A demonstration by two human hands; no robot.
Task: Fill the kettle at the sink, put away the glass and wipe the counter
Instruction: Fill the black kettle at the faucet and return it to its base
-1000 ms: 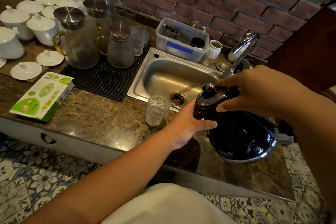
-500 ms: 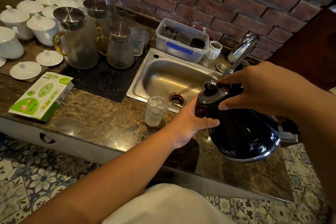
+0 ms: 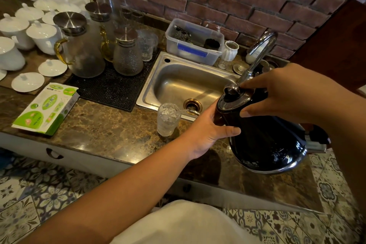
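Observation:
A black kettle (image 3: 265, 140) with a chrome base ring is tilted above the counter, right of the steel sink (image 3: 184, 83). My left hand (image 3: 208, 130) grips its upper body just under the lid. My right hand (image 3: 277, 95) wraps its top, with the fingertips at the black lid knob. The chrome tap (image 3: 259, 53) curves up behind the kettle. A clear patterned glass (image 3: 168, 120) stands upright on the brown marble counter (image 3: 103, 130) at the sink's front edge, just left of my left hand. The kettle's handle is hidden under my right hand.
Glass jugs with steel lids (image 3: 79, 45) stand on a black mat (image 3: 111, 87) left of the sink. White cups and lids (image 3: 27, 31) fill the far left. A green-and-white box (image 3: 46, 108) lies on the counter. A plastic tub (image 3: 195, 42) sits behind the sink.
The kettle has lifted and tilted a little more, its lid end moving up toward the tap. Both hands kept their hold. The glass has not moved.

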